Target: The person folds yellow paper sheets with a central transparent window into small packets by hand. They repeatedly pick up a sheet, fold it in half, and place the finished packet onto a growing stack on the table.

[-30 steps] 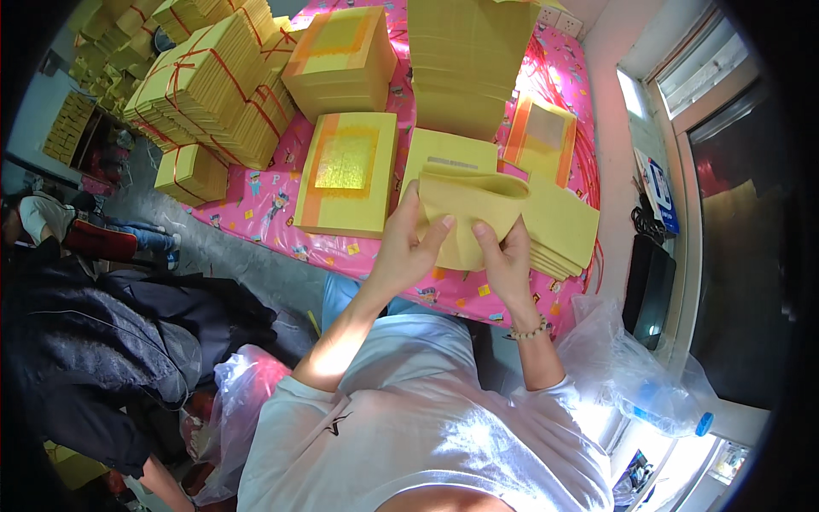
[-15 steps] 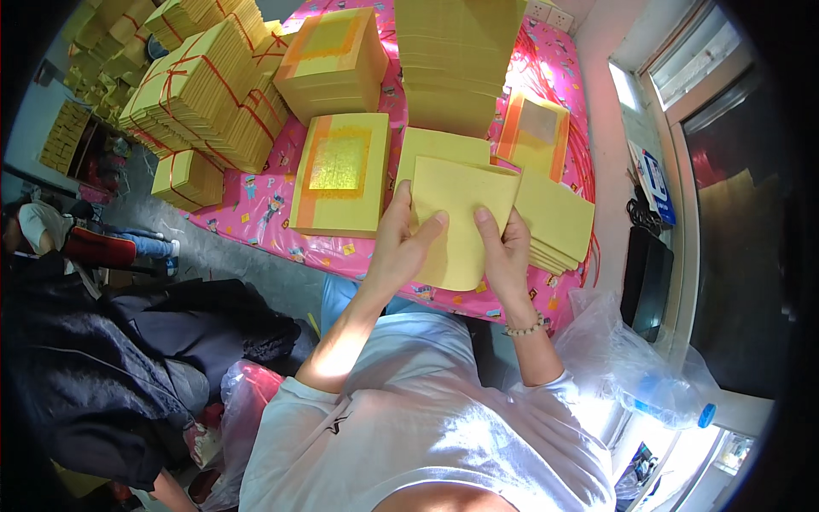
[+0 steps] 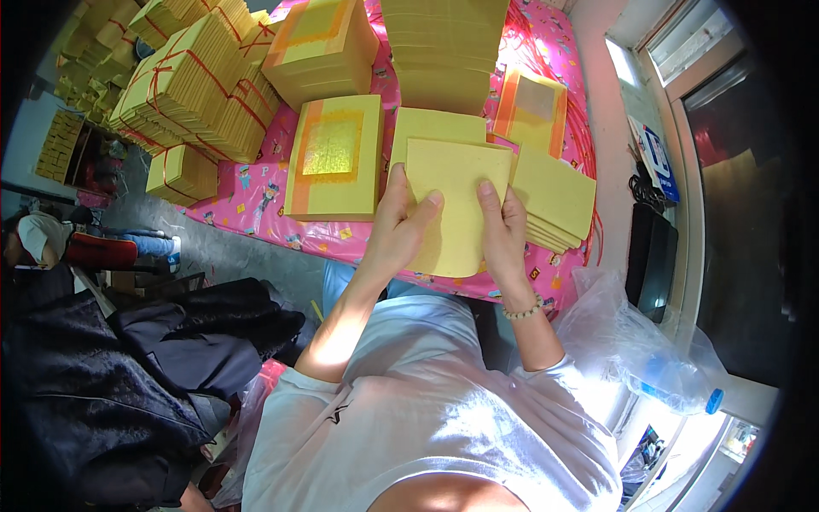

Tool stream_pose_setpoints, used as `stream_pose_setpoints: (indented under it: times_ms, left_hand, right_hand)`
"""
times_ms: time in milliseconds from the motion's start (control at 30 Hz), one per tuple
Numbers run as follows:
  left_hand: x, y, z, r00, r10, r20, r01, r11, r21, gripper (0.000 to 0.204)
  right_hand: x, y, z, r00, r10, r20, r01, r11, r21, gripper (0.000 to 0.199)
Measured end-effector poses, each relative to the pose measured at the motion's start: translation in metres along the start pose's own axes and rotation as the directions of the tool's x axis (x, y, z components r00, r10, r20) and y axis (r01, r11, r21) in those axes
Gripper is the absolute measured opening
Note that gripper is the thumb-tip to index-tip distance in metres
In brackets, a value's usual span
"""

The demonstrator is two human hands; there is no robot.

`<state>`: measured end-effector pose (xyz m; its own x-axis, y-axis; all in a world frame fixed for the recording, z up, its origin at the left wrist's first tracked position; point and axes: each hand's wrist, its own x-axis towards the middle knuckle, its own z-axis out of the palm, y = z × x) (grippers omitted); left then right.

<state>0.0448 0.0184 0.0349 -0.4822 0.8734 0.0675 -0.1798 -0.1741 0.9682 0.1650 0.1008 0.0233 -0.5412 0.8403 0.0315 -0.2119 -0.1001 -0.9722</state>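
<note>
Left hand (image 3: 397, 229) plus right hand (image 3: 505, 232): 2 in play
Held paper (image 3: 458, 205): 1 piece, right there
Patched tops (image 3: 333, 145): 3, yes, 3 showing
Tied bundles (image 3: 183, 85): at least 3, too overlapped for a full count
Bracelet (image 3: 522, 312): 1 spotted
Bottle (image 3: 682, 391): 1 on the tally
Table (image 3: 341, 232): 1 here
Co-workers (image 3: 43, 237): 2 in sight

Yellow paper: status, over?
Left hand, right hand: both holding yellow paper by its sides. Only those hands cover it. Yellow stack at its right.

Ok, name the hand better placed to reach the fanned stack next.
Probably the right hand: it holds the yellow sheet by the edge nearest the fanned stack; the left hand holds the opposite edge.
</note>
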Motion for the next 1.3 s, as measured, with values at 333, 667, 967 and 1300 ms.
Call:
stream_pose_setpoints:
  times_ms: [333, 667, 967, 1300]
  left_hand:
    - [-0.003, 0.003, -0.003, 0.998, -0.066, 0.024, 0.065, 0.998, 0.019, 0.039]
    - [-0.005, -0.001, -0.005, 0.993, -0.100, 0.061, 0.098, 0.995, 0.034, 0.037]
    - [0.002, -0.004, -0.009, 0.988, -0.134, 0.078, 0.139, 0.987, -0.077, 0.043]
    - [0.020, -0.012, -0.016, 0.975, -0.210, 0.070, 0.212, 0.977, -0.028, 0.042]
  right_hand:
    - [0.013, -0.006, 0.002, 0.997, -0.064, -0.046, 0.065, 0.997, 0.036, 0.027]
    - [0.016, 0.005, -0.022, 0.994, -0.098, -0.054, 0.092, 0.989, -0.115, 0.021]
    - [-0.003, 0.004, -0.026, 0.994, 0.074, 0.075, -0.064, 0.990, -0.128, 0.026]
    - [0.011, 0.008, -0.037, 0.953, 0.253, 0.165, -0.224, 0.958, -0.178, 0.026]
